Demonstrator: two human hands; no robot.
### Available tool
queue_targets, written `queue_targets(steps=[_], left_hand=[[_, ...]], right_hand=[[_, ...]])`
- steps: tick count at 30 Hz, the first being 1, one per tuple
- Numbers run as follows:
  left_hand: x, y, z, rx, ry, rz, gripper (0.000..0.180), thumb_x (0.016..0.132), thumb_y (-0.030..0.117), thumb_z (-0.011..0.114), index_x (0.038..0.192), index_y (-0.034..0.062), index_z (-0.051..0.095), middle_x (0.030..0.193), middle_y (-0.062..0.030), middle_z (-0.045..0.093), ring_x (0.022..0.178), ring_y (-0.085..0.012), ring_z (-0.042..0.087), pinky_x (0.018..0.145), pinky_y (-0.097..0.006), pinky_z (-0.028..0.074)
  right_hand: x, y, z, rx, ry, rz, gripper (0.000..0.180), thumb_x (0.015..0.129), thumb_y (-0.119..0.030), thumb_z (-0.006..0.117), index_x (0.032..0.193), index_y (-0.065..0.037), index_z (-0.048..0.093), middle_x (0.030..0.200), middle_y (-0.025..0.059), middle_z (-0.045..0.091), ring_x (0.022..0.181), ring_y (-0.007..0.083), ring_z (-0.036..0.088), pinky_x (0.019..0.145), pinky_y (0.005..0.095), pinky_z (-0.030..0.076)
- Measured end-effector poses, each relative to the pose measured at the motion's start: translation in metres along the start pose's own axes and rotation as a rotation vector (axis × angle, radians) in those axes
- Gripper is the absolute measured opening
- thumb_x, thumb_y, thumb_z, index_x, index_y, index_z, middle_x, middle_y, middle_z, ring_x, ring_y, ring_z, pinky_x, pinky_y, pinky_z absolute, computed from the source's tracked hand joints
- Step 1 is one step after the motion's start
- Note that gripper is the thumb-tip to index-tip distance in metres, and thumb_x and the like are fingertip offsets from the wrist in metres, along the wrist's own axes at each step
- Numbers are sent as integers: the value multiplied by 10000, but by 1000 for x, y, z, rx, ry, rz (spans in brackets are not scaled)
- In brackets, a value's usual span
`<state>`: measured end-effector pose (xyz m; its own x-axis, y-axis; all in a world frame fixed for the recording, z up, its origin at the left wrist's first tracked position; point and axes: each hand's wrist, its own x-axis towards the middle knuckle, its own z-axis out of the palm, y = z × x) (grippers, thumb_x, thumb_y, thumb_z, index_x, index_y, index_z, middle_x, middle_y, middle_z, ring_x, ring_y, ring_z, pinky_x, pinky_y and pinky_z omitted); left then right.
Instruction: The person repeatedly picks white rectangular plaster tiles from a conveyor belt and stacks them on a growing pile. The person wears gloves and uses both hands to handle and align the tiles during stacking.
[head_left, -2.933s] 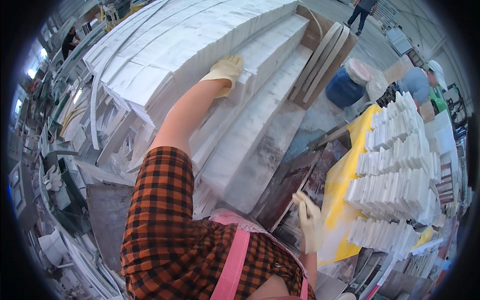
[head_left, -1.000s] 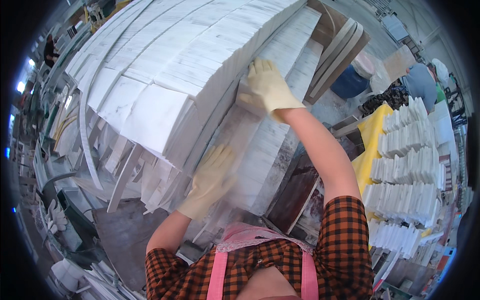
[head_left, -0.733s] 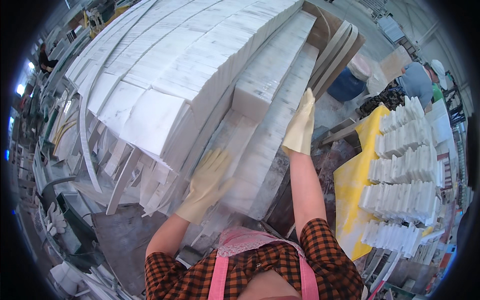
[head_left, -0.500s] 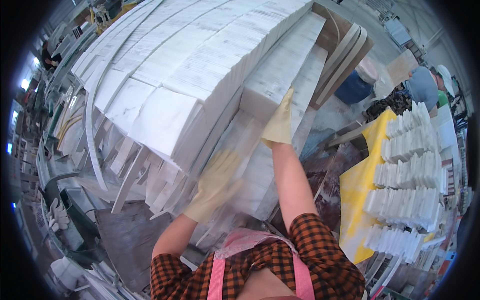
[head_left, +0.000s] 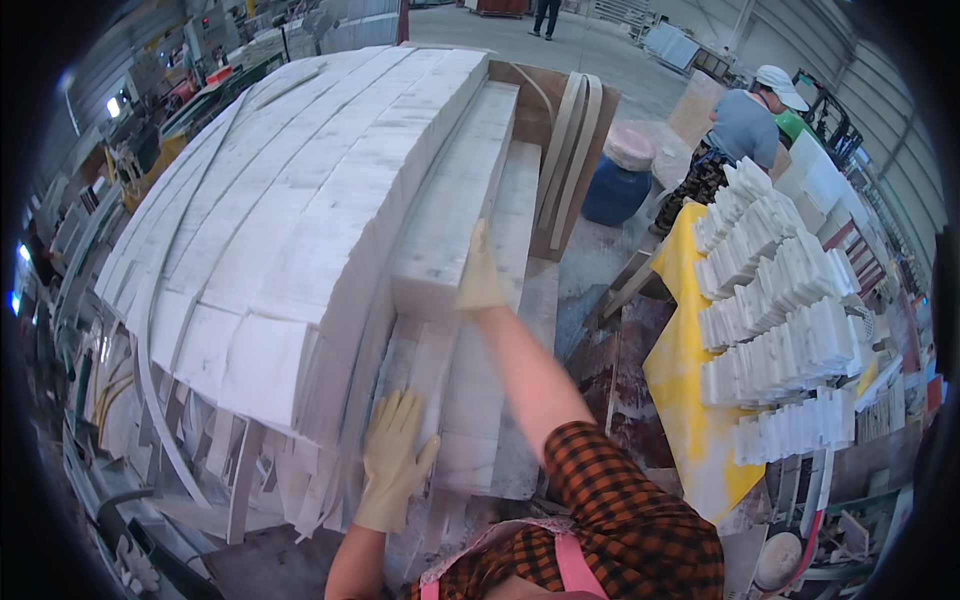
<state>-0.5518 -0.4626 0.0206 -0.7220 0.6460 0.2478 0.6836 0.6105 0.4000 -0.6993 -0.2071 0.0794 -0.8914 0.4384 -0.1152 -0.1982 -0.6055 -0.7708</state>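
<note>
Both of my hands wear pale cream rubber gloves. My left hand (head_left: 395,455) has its fingers spread over the low whitish ledge (head_left: 417,355), near the front end of the big stack; it holds nothing I can see. My right hand (head_left: 481,272) reaches forward, fingers stretched along the right side of a long row of white stone pieces (head_left: 443,235), near the row's front end. Part of that hand's palm is hidden. To the left of the row rises a large stack of white marble-like strips (head_left: 300,190), packed in several lengthwise rows.
A brown board with curved pale strips (head_left: 575,165) stands behind the row, beside a blue barrel (head_left: 617,190). On the right, stacked white stone pieces (head_left: 780,340) rest on a yellow sheet (head_left: 690,375). A co-worker in a grey shirt (head_left: 745,125) bends beyond.
The view has tipped up and shows more of the far floor and the co-worker. My left hand, blurred before, now lies still and clear; my right hand stays by the row's side.
</note>
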Motion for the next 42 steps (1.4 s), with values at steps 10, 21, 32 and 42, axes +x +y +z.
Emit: queue_targets(steps=[10, 21, 32, 42], left_hand=[[-21, -17, 24, -98, 105, 0, 596, 884, 252, 714, 1412, 16, 571, 1460, -176, 564, 1412, -361, 468, 1215, -462, 317], [22, 57, -3, -202, -192, 675, 445, 1076, 296, 519, 1494, 144, 498, 1603, -277, 328, 1476, -456, 334, 1204, -573, 299], [-104, 542, 146, -1203, -799, 199, 776, 817, 60, 734, 1512, -47, 405, 1433, -150, 502, 1263, -224, 528, 1076, -351, 417], [-128, 667, 219, -1143, -870, 364, 297, 1059, 164, 515, 1179, -24, 712, 1181, -136, 721, 1229, -227, 608, 1105, -352, 427]], right_hand=[[-76, -13, -118, -1322, -393, -519, 541, 1106, -221, 303, 1615, -56, 221, 1657, 156, 310, 1498, 293, 354, 1235, 368, 288], [-369, -131, -267, -264, -554, 118, 483, 1055, -241, 580, 1454, 26, 525, 1454, 164, 579, 1336, 248, 566, 1165, 367, 392], [-583, -224, -429, -944, -171, -431, 299, 1037, -288, 575, 970, -7, 652, 1025, 28, 686, 960, 133, 602, 859, 306, 457], [-761, -217, -582, -137, 670, -252, 508, 1046, -450, 571, 951, 28, 713, 834, 163, 743, 746, 238, 740, 735, 344, 600]])
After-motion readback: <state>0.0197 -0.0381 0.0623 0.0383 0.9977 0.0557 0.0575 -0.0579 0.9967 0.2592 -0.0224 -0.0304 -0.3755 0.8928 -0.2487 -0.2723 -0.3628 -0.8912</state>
